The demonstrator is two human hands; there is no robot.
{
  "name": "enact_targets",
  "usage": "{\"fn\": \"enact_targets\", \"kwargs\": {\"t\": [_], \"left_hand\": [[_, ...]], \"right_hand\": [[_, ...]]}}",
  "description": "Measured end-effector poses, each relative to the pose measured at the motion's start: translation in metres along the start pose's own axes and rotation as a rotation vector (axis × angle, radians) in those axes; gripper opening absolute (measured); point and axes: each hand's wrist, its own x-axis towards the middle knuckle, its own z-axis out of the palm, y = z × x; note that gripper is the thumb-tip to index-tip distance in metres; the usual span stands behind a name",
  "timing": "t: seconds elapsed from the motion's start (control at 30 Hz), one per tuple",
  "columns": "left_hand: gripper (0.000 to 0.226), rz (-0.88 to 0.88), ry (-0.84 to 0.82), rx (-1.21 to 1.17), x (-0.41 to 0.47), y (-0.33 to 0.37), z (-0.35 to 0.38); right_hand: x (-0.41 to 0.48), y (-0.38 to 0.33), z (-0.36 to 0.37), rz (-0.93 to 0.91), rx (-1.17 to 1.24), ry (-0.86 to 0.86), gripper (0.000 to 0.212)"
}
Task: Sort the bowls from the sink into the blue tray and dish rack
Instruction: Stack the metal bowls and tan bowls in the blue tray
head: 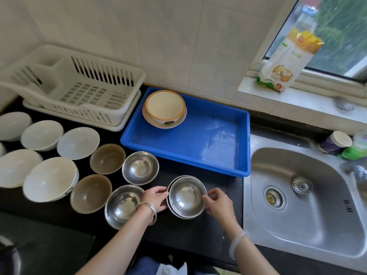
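- The blue tray [200, 139] holds two nested ceramic bowls [164, 108] in its far left corner; the rest of its floor is bare.
- The white dish rack [79, 90] beside it is empty.
- The steel sink [309, 205] on the right holds no bowls.
- On the dark counter [216, 231], left hand [155, 198] and right hand [217, 202] have fingers curled around opposite rims of stacked steel bowls [186, 196], just before the tray's near edge.
- More steel bowls [140, 167], brown bowls [107, 158] and white bowls [78, 142] crowd the left.

White bowl [12, 125] cut by the left edge — tap [357, 171] blurred, cropped at the right.
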Motion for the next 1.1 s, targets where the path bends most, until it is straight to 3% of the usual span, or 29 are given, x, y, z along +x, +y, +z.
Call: {"fn": "enact_targets", "kwargs": {"t": [0.1,0.43,0.6,0.87,1.1], "left_hand": [[0.027,0.001,-0.003,-0.031,-0.001,-0.003,-0.001],[0.04,0.068,-0.034,-0.044,-0.009,0.02,0.003],[0.035,0.144,-0.077,-0.111,-0.006,0.067,0.018],[0.031,0.245,-0.066,-0.129,0.023,0.141,0.055],[0.033,0.189,-0.034,-0.111,0.073,0.157,0.083]], "right_hand": [[0.002,0.003,0.005,0.04,0.165,-0.081,0.009],[0.003,-0.014,-0.005,-0.076,0.273,0.013,0.003],[0.026,-0.054,-0.025,-0.125,0.361,0.034,0.014],[0.079,-0.114,-0.057,-0.242,0.345,0.111,0.014],[0.129,-0.131,-0.054,-0.167,0.338,0.1,0.013]]}}
